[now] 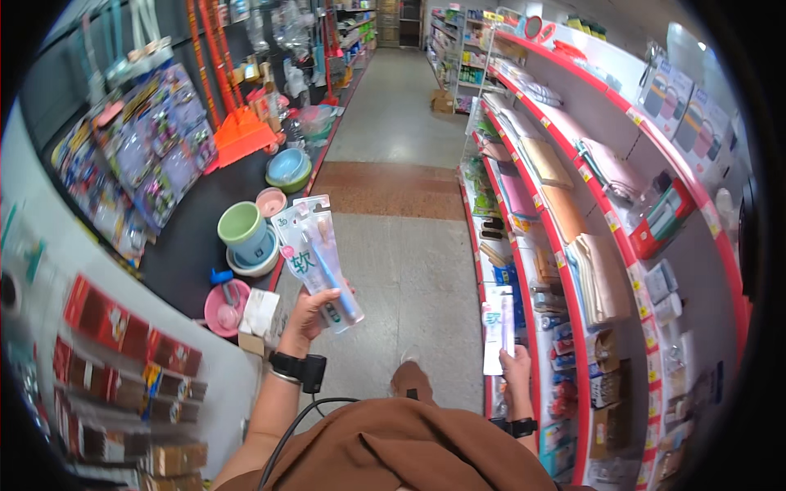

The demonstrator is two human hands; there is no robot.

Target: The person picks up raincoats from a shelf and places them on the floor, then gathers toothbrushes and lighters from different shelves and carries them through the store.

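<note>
My left hand grips a packaged toothbrush with a blue handle, its clear plastic and card backing tilted up in front of me. More than one pack seems stacked there, though the overlap hides how many. On the right, my right hand holds another toothbrush pack upright near the shelf edge. Its card bears similar printing, and the brush inside looks pale purple. Both wrists wear black strapped devices.
Red-edged shelves with folded towels run along my right. On the left platform stand a green-and-blue bucket, a pink basin and an orange dustpan. Ahead stretches a tiled aisle floor, with a cardboard box farther along.
</note>
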